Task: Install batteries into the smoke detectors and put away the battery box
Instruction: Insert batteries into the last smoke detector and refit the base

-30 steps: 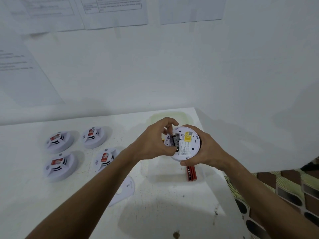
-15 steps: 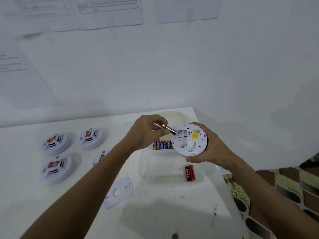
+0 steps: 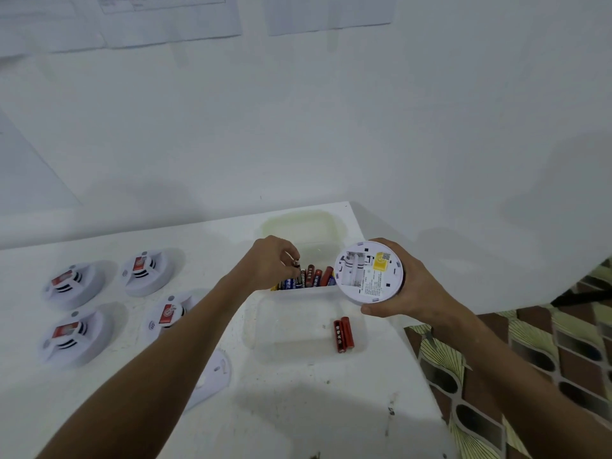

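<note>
The left hand [image 3: 271,260] reaches into the open battery box [image 3: 299,231] at the back right of the white surface [image 3: 298,409], its fingertips pinching the metal end of a battery [image 3: 295,262] that stands nearly upright among the loose batteries [image 3: 308,278] packed along the box's near side. The right hand [image 3: 407,286] is well apart from it, to the right, gripping a smoke detector [image 3: 368,272] by its rim and holding it tilted so the back faces the camera. The battery slot [image 3: 352,268] lies on the left half of that back, the side nearer the left hand, and looks bare; its long axis runs roughly up and down in this view.

So the pinched battery sits just left of and slightly behind the detector, already about parallel to the slot. Judged from this, the coming move is a short carry to the right by the left hand, with the battery kept in line with the slot and its poles turned the right way; which end is which I cannot tell here.

Two red batteries [image 3: 343,334] lie side by side in the clear lid [image 3: 265,326] in front of the box. Four more detectors [image 3: 74,283] rest face up at the left, and a round mounting plate [image 3: 212,380] lies near the left forearm
</note>
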Demonstrator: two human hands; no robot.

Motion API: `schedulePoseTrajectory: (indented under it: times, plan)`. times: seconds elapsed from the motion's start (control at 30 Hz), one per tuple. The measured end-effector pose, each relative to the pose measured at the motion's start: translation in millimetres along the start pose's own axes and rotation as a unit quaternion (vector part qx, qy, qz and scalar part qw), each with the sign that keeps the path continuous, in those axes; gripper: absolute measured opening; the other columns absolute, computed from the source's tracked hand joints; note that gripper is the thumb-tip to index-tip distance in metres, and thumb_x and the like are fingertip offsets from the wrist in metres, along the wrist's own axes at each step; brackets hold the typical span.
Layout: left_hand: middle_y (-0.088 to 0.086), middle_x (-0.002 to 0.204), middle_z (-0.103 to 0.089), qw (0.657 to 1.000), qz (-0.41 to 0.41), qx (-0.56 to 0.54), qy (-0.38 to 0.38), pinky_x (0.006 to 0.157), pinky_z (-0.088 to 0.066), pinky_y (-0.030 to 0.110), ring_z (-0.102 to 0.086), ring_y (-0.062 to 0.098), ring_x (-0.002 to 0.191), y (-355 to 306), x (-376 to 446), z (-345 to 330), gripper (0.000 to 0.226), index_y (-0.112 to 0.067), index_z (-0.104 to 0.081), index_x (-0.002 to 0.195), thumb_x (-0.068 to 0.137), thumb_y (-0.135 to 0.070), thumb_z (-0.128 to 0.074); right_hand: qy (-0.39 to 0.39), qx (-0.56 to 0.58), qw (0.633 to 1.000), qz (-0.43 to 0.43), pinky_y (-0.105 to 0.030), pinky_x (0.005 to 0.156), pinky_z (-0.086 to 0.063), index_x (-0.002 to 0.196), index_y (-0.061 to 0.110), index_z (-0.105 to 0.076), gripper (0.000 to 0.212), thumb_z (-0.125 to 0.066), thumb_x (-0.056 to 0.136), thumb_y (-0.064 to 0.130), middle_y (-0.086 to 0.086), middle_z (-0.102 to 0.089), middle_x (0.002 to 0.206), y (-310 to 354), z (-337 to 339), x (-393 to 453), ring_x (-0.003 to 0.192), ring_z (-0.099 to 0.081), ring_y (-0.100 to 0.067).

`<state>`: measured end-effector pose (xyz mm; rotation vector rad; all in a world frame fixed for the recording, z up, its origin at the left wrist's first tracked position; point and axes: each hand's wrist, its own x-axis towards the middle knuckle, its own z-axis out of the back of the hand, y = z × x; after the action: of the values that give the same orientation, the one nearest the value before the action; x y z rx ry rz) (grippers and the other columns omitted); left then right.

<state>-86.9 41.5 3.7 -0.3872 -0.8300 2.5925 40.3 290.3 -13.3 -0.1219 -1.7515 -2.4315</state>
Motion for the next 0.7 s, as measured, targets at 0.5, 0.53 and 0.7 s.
schedulePoseTrajectory:
  times: [0.5,0.53,0.7]
  plan:
    - [-0.008,0.094,-0.057,0.980,-0.128,0.088,-0.123,0.072,-0.037,0.019,-0.051,0.008,0.078,-26.8,-48.7,-37.6,0.030,-0.018,-0.062,0.118,0.090,-0.025,-0.064,0.009,0.017,1.000,-0.016,-0.018,0.090,-0.051,0.129,0.028,-0.050,0.089,-0.091,0.052,0.010,0.015,-0.063,0.121,-5.1,9.5,-29.0,0.118,-0.058,-0.011]
    - [-0.010,0.095,-0.056,0.977,-0.149,0.094,-0.117,0.072,-0.036,0.018,-0.050,0.005,0.077,-30.1,-57.3,-42.5,0.031,-0.020,-0.061,0.120,0.089,-0.026,-0.064,0.011,0.015,1.000,-0.016,-0.018,0.090,-0.051,0.130,0.027,-0.049,0.089,-0.091,0.052,0.011,0.014,-0.062,0.122,-6.2,9.9,-33.0,0.119,-0.058,-0.012]
    - [-0.020,0.105,-0.059,0.991,-0.125,0.007,0.039,0.061,-0.044,0.011,-0.051,0.006,0.062,-31.5,-74.3,-57.8,0.069,-0.036,-0.044,0.138,0.079,-0.028,-0.078,0.002,0.008,1.000,-0.016,-0.015,0.089,-0.049,0.130,0.027,-0.050,0.089,-0.091,0.052,0.012,0.015,-0.063,0.121,-7.6,11.5,-49.3,0.117,-0.058,-0.011]
